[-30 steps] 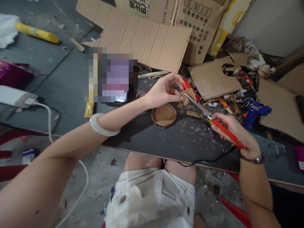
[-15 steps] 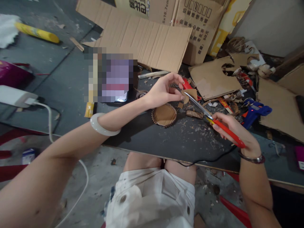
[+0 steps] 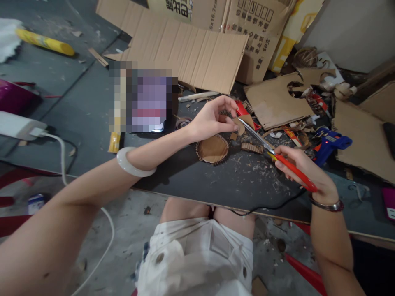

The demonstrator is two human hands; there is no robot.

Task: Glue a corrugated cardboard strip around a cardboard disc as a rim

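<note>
My left hand (image 3: 212,117) pinches a small piece of cardboard (image 3: 241,128) between thumb and fingers above the dark table. The red-handled scissors (image 3: 293,170) are in my right hand (image 3: 296,164), with its fingers wrapped round the handles. Their blades point up and left, and the tips lie against the small cardboard piece. Below my left hand a round cardboard disc with a ridged rim (image 3: 212,149) lies on the table. A short corrugated strip (image 3: 252,148) rests just below the blades.
A big corrugated sheet (image 3: 188,49) leans at the back. Cut cardboard (image 3: 274,100), scraps and a blue glue gun (image 3: 331,144) are at the right. A partly blurred phone (image 3: 149,100), a yellow tube (image 3: 46,42) and a white power adapter (image 3: 21,125) lie at the left.
The view has shifted slightly. The small cardboard piece has turned a little at the scissor tips; both hands keep nearly the same pose.
</note>
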